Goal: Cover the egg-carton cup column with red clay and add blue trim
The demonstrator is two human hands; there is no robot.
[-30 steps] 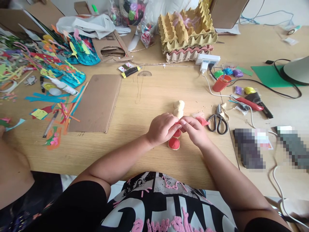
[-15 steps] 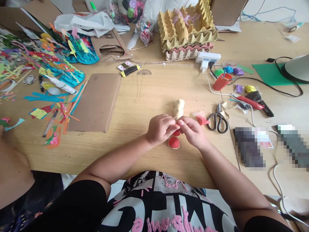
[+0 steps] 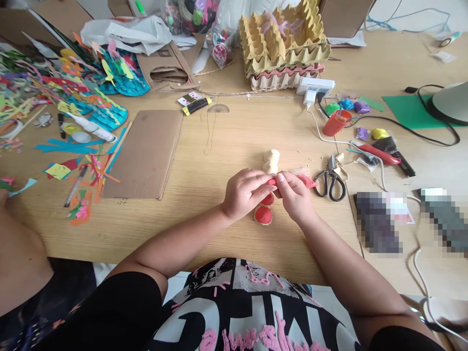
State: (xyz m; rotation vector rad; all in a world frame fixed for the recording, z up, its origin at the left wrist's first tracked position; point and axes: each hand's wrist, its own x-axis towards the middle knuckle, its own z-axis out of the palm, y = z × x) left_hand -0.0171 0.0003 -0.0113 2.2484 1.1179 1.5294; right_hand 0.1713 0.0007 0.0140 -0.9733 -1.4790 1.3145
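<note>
My left hand (image 3: pixel 243 194) and my right hand (image 3: pixel 296 196) meet at mid-table, both with fingers closed in a pinch. Between the thumbs and fingertips shows a small piece of red modelling clay (image 3: pixel 272 182); its full shape is hidden. Just below the hands lie two small rounds with red clay on them, the nearer red round (image 3: pixel 263 215) edged in beige and the farther red round (image 3: pixel 268 200) partly covered by my fingers. Beyond my fingers stand pale carton cups (image 3: pixel 271 160) in a row. An opened packet of red clay (image 3: pixel 307 181) rests beside my right hand.
Black-handled scissors (image 3: pixel 331 181) lie to the right, near a red cup (image 3: pixel 337 123) and a white cable (image 3: pixel 382 170). Stacked egg trays (image 3: pixel 285 53) stand at the back. On the left are a cardboard sheet (image 3: pixel 144 153) and paper scraps. Another person's arm (image 3: pixel 22 258) is at far left.
My right thumb and fingers have shifted slightly right, and the thumbs are a little farther apart. More of the red clay shows between them.
</note>
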